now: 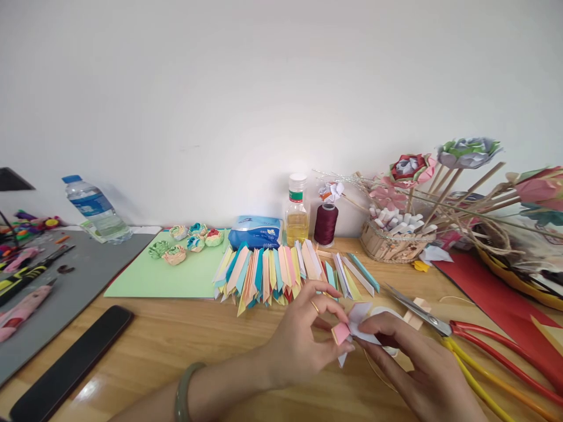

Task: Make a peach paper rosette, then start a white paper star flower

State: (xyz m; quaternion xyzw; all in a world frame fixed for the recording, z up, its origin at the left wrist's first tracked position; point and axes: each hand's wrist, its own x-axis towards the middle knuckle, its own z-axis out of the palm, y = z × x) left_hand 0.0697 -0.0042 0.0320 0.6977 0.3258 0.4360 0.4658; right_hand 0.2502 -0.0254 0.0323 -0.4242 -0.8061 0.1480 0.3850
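Between my two hands, over the front of the table, is a small folded paper piece [361, 315] in white and pink. My left hand [303, 331] pinches its pink end between thumb and fingers. On the other side, my right hand [407, 351] grips the white folds with thumb and forefinger. A pile of folded paper strips [264, 272] in several colours lies just behind my hands. Partly hidden behind my right hand is a round white item [389, 313] with a thin string beside it; its kind I cannot make out.
Right of my hand lie scissors [433, 321] with red handles and another yellow-handled tool [466, 372]. Behind stand an oil-coloured bottle [297, 217], a thread spool [326, 224] and a basket [391, 246]. Leftward are paper flowers [175, 255] on green paper [145, 278] and a black case [73, 363].
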